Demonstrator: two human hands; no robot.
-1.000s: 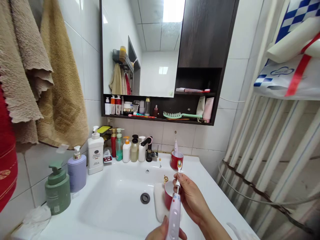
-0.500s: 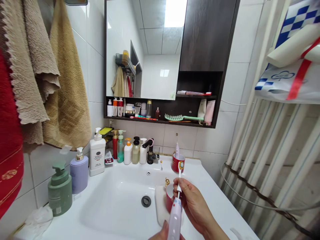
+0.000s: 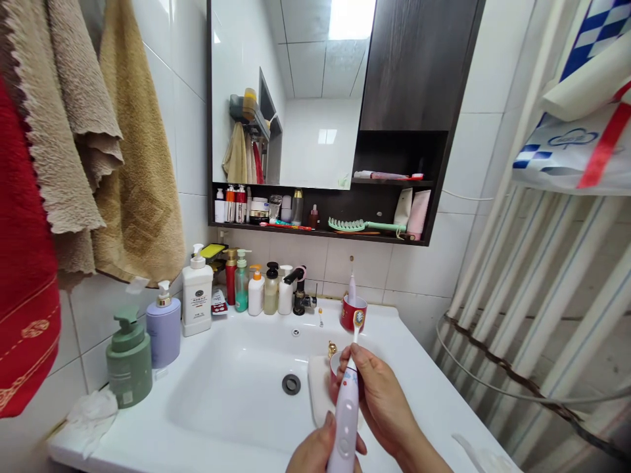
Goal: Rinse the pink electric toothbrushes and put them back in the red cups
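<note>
The left hand (image 3: 311, 452) is curled in a grip, its thumb (image 3: 325, 428) pointed upward. The right hand (image 3: 383, 392) is held farther forward, thumb and fingers (image 3: 344, 357) pinched together, its bare forearm (image 3: 424, 452) slanted inward.

Bright, cool light fills my view; a rectangular white ceiling panel (image 3: 351, 18) glares, blown out, in the flat mirror (image 3: 315, 144) at upper centre. I see small highlights on the glossy pale-lilac plastic toothbrush (image 3: 344, 420) at lower centre. The dark-brown wooden cabinet's open niche (image 3: 397, 151) sinks into shadow. At right, wide-angle distortion slants the ribbed off-white radiator (image 3: 559, 289), soft towards the lower corner.
</note>
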